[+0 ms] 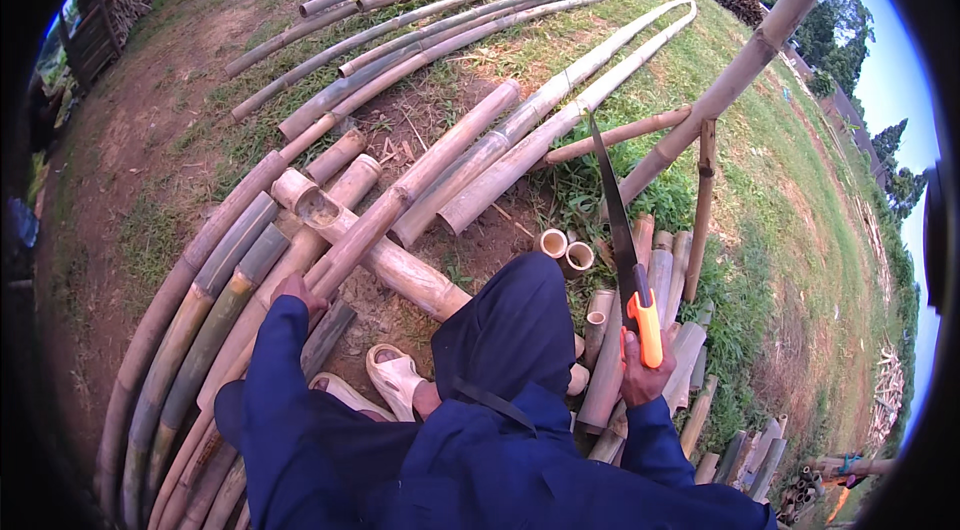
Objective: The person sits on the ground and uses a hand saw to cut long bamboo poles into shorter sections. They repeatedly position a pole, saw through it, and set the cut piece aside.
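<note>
Your right hand (645,377) grips the orange-handled handsaw (619,225), while your left hand (300,294), the nearer one, rests at the bamboo pole (425,180), its closure unclear, the pole's long axis running forward-right from there over the notched bamboo piece (412,277).

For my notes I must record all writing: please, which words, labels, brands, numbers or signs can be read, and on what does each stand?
None can be read.
Orange-handled handsaw in the right hand: no legible marking.
Bamboo pole at the left hand: none legible.
Beige sandals: none legible.
Far background: too small to tell.
</note>
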Action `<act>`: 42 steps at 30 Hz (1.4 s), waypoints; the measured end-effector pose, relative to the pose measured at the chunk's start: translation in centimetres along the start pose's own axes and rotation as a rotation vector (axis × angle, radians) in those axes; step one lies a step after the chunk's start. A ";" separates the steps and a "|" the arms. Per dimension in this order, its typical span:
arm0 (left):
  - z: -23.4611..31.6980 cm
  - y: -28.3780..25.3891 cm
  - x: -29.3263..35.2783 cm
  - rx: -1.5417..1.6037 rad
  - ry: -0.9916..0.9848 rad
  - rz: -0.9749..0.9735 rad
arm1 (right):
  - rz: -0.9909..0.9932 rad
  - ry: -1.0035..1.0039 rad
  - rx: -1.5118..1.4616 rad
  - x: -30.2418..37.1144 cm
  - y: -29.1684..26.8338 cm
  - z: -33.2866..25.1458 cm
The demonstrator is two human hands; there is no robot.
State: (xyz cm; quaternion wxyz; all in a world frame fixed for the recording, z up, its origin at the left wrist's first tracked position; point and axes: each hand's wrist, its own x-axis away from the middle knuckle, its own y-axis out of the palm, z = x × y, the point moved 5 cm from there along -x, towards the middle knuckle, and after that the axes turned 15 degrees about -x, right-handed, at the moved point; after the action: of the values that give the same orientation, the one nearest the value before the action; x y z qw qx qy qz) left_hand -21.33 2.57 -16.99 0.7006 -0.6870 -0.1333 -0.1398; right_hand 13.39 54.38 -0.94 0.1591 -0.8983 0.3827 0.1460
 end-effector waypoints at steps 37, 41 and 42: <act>1.0 -0.7 1.1 -0.052 -0.085 -0.070 | -0.976 0.156 -0.354 8.6 24.3 -0.6; 1.9 -0.8 1.1 -0.048 -0.091 -0.069 | -0.981 0.186 -0.294 8.0 26.8 -0.5; 2.1 -0.6 1.2 -0.051 -0.086 -0.070 | -1.003 0.203 -0.277 7.5 28.9 -0.2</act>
State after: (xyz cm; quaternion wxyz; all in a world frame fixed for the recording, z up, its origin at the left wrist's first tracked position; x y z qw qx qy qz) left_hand -20.46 4.59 -15.98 0.6712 -0.7048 -0.1835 -0.1381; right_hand -2.84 30.51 -8.64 0.0514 -0.9932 -0.1036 0.0136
